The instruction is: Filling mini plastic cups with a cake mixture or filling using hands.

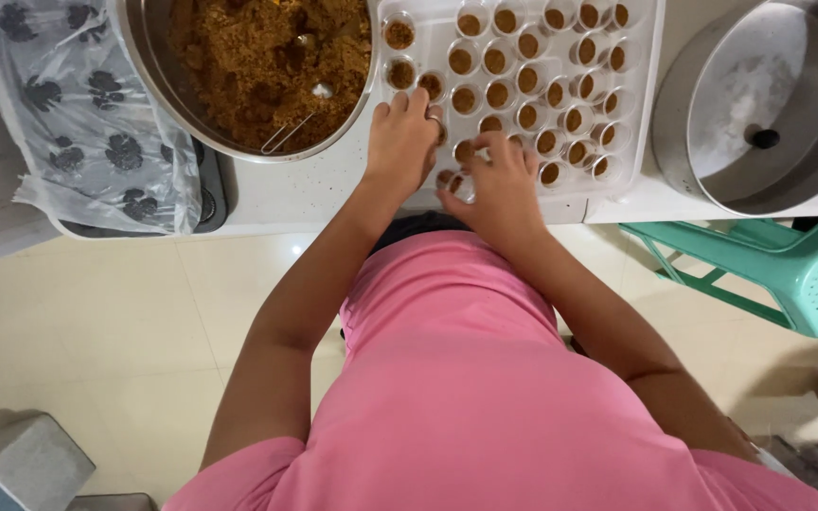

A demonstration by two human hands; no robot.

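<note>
A white tray (636,114) on the table holds several small clear cups (528,79) filled with brown crumbly mix. My left hand (401,142) rests at the tray's near left corner, fingers curled over a cup there. Beside it, my right hand (502,185) pinches a small cup (460,185) at the tray's front edge. A large steel bowl (149,47) of the same brown mix (257,57) stands left of the tray, with a metal spoon (300,118) lying in it.
A clear plastic bag with dark flower prints (87,114) lies at the left over a dark object. At the right sits a big steel pan with a knobbed lid (759,104). A green plastic stool (788,270) stands under the table's right side. A grey block (21,464) sits on the floor.
</note>
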